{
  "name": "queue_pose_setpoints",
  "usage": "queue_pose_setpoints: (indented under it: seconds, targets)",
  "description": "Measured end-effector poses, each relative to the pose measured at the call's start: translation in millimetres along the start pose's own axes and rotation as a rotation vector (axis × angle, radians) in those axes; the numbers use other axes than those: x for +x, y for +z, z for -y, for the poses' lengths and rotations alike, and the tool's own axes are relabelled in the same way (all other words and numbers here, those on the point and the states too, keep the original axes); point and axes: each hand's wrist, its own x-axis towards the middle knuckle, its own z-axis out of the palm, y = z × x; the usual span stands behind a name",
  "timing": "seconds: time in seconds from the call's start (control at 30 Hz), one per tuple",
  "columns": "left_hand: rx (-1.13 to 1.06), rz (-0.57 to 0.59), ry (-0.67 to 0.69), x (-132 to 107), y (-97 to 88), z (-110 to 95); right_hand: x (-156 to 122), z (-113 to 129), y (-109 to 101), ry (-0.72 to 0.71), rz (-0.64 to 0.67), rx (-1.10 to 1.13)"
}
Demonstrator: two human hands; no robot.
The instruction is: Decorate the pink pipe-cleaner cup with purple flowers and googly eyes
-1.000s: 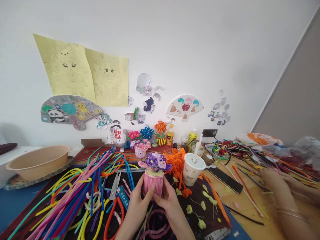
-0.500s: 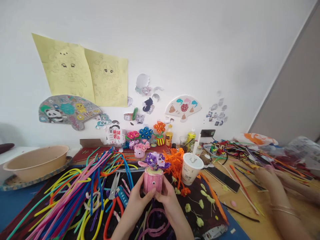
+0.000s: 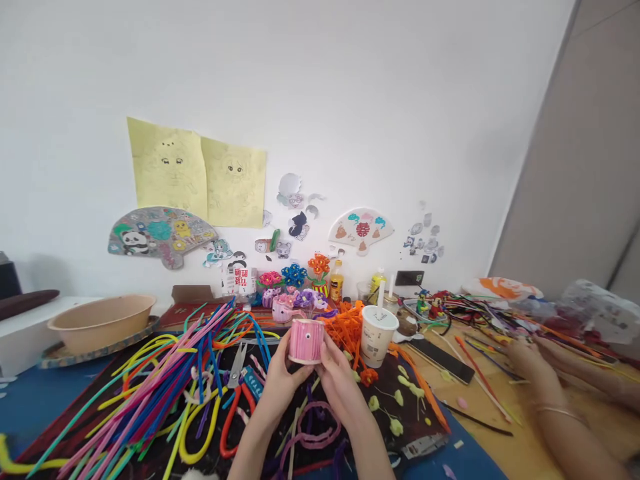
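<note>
Below the fingers (image 3: 326, 355) lies the bench (image 3: 515, 457); to their left, a bundle of pipe cleaners (image 3: 150, 395), then nearer, red-handled scissors (image 3: 235, 378). Right of them stands a lidded cup (image 3: 376, 340). Partly curled, both hands' fingers grip the pink pot (image 3: 305, 351) between them, one googly eye (image 3: 307, 336) visible.

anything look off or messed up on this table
Mainly the scissors: they lie with blades parted among loose pipe cleaners, off to the side of the left hand, which looks a bit careless. The pink pot's visible side looks intact; I see no spill.
</note>
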Motion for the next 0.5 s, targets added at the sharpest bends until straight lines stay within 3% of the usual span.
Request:
queue_pose_setpoints:
  seconds: [0.27,0.5]
  targets:
    - [0.104,0.008,0.087,6,-5.0,14,10,-13,-5,-0.074,-0.065,0.012]
    - [0.229,-0.077,0.152,4,0.4,15,13,-24,-11,-0.092,-0.095,0.028]
